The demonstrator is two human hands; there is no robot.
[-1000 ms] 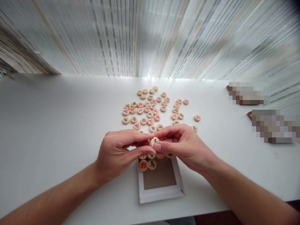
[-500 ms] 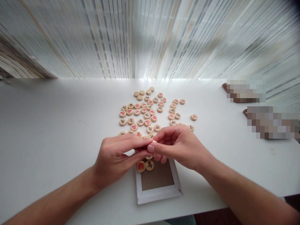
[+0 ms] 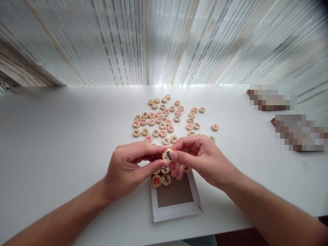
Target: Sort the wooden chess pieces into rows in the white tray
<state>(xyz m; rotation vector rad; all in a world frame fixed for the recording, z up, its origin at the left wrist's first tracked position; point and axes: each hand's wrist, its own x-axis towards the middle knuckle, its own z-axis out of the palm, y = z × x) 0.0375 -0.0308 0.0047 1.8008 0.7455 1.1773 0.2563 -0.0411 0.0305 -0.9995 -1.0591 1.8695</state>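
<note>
A: How much is sitting in the box (image 3: 176,212)?
B: A few pieces. A red one (image 3: 156,181) and a black one (image 3: 166,179) are lying nearest, others are partly hiding behind the fingers, and bare floor is showing at the near end. Many loose pieces (image 3: 163,133) are lying outside, on the table (image 3: 64,136) beyond.
A: And the hands?
B: Both are closing narrowly on one piece (image 3: 167,156), holding it above the box's far end. The left hand (image 3: 128,164) is touching its top and bottom; the right hand (image 3: 205,160) is pressing a thumb on its right side.
</note>
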